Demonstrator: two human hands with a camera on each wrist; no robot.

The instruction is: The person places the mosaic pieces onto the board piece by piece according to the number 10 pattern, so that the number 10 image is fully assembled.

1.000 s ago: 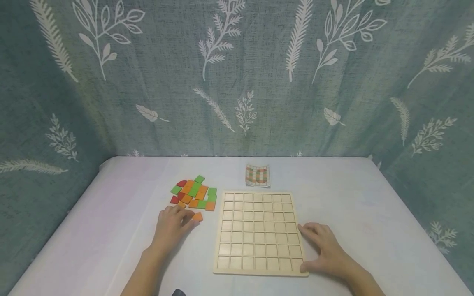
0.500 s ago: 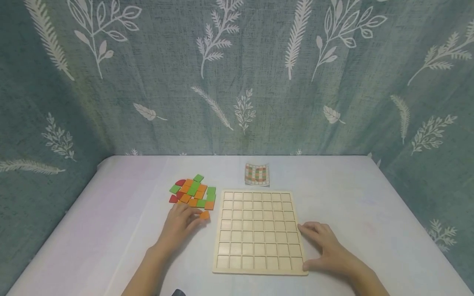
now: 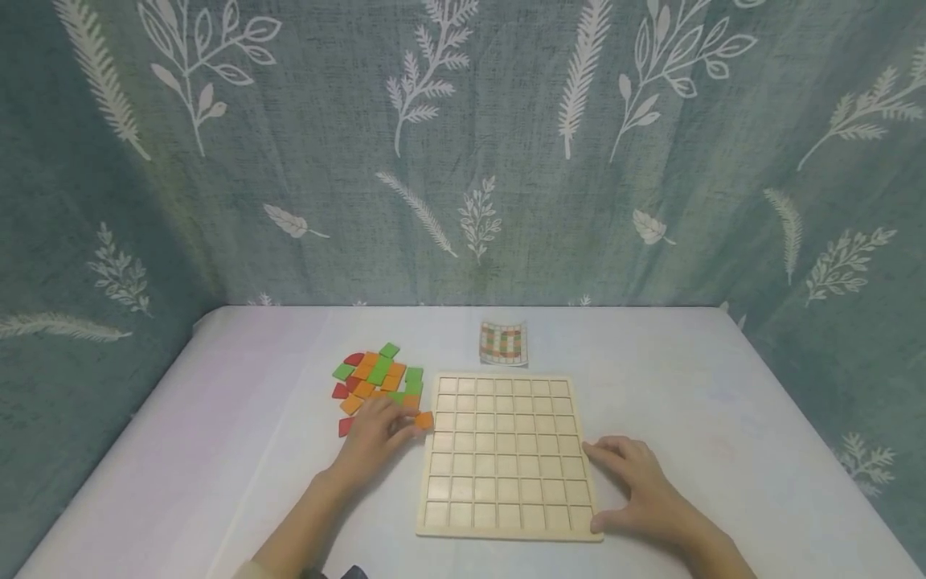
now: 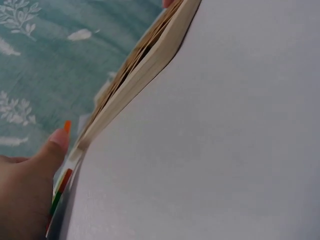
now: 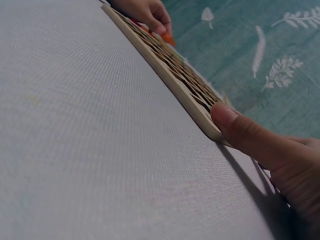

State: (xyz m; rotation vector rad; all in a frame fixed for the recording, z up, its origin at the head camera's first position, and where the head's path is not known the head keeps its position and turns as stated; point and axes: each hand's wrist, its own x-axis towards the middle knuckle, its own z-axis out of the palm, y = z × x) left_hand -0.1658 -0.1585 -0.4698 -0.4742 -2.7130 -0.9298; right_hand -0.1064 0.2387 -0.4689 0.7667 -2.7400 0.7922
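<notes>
My left hand (image 3: 375,438) pinches an orange square tile (image 3: 424,420) between thumb and fingers at the left edge of a wooden grid board (image 3: 510,534). The tile's thin edge (image 4: 67,126) sticks up past the thumb in the left wrist view. At the board's right side lies my right hand (image 3: 640,492), fingertips against the edge and thumb (image 5: 225,116) on the near right corner. The fingers of that hand look fairly straight. The board's square cells hold no tiles.
Left of the board is a loose cluster of green tiles (image 3: 379,370), orange tiles and red pieces, partly behind my left hand. A red piece (image 3: 346,427) lies nearer. Beyond the board sits a printed pattern card (image 3: 503,344). A patterned curtain (image 3: 463,161) hangs behind the white table.
My left hand has moved right with the orange tile, from beside the cluster to the board's left edge. A red piece it covered now shows. The right hand stays in place.
</notes>
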